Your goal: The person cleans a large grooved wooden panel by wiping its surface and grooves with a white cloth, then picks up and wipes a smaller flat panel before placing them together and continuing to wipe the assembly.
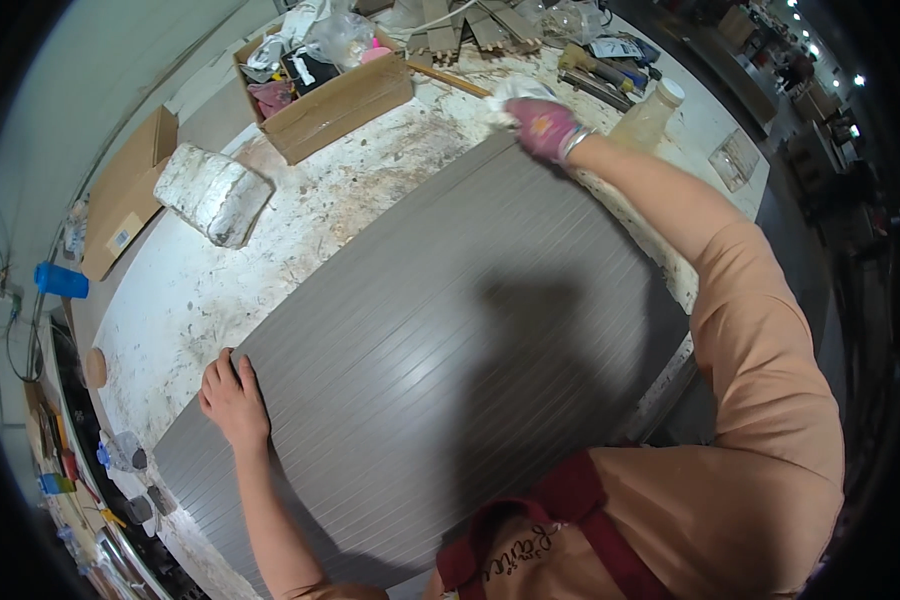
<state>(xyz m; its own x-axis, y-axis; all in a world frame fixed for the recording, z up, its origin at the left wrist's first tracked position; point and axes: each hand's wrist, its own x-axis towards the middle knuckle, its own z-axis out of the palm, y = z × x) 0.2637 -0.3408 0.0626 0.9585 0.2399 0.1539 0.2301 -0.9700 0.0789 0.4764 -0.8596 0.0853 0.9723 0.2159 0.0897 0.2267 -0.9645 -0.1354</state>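
My bare left hand (pixel 235 405) lies with fingers loosely spread at the edge of a flat, grey, grooved panel (pixel 400 270); my pink-gloved right hand (pixel 547 130) clutches crumpled white cloth (pixel 516 90).

Peach top (pixel 715 505), maroon straps (pixel 615 530), 1 pink glove (pixel 547 131) show.

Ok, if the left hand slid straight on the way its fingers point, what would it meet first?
Past the edge of the grey panel, the left hand would probably meet the grubby white block, nearer its left end; depth is hard to judge here.
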